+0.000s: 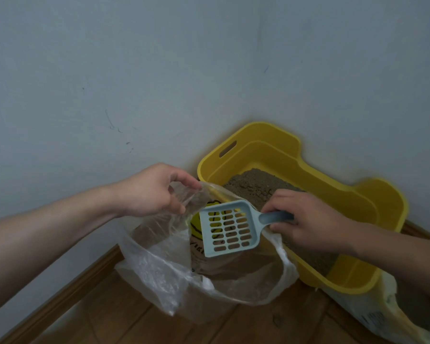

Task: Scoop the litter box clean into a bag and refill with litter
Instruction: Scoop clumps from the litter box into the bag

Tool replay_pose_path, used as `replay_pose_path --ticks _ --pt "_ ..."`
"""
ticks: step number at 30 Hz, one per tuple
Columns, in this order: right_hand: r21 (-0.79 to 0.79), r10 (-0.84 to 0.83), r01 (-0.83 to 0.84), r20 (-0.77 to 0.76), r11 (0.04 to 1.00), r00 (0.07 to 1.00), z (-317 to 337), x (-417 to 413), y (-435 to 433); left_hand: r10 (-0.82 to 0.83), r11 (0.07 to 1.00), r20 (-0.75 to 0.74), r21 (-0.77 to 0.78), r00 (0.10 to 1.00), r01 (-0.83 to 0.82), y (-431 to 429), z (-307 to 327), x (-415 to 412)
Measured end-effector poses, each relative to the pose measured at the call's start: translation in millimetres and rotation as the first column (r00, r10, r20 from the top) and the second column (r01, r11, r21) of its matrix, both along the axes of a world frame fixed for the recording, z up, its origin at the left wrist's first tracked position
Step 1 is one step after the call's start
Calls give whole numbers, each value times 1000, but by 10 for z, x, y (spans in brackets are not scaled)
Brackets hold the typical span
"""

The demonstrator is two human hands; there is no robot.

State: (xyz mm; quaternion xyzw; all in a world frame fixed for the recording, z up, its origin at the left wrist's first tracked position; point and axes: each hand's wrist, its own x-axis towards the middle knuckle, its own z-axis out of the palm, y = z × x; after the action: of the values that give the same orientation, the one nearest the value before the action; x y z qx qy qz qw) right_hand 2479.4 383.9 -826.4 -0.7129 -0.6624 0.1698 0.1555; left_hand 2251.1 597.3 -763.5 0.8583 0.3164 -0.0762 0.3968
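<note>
Both hands busy. Left hand (149, 192) pinches limp, slippery-looking clear bag (159, 269) rim, just left of yellow litter box (377, 194). Right hand (308, 219) grips blue scoop (230, 225) handle; scoop likely stiff, light, over bag mouth.

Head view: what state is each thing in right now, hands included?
Left hand: pinches the clear bag's rim, holding it up.
Right hand: grips the scoop's handle.
Scoop: empty, slots clear, held over the bag's mouth.
Clear bag: open, on the floor beside the litter box.
Litter box: uncovered, in the corner, holding litter.
Second bag, lower right: partly out of frame, appears open.
</note>
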Motion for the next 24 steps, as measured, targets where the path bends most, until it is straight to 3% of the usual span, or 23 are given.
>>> replay_pose_path --ticks 4,10,17,24 --pt "30 -49 52 -90 998 995 -27 18 9 -5 999 15 -53 1000 6 56 94 -15" --pt "48 -103 124 -317 991 943 19 -28 52 5 1000 6 11 1000 -5 49 149 -30" --pt "-26 -50 46 -191 999 980 -107 -224 76 27 996 -98 83 995 -19 91 158 -110" --pt "-189 -6 5 -3 982 1000 -183 -324 116 37 998 -174 52 984 -28 101 -123 -165"
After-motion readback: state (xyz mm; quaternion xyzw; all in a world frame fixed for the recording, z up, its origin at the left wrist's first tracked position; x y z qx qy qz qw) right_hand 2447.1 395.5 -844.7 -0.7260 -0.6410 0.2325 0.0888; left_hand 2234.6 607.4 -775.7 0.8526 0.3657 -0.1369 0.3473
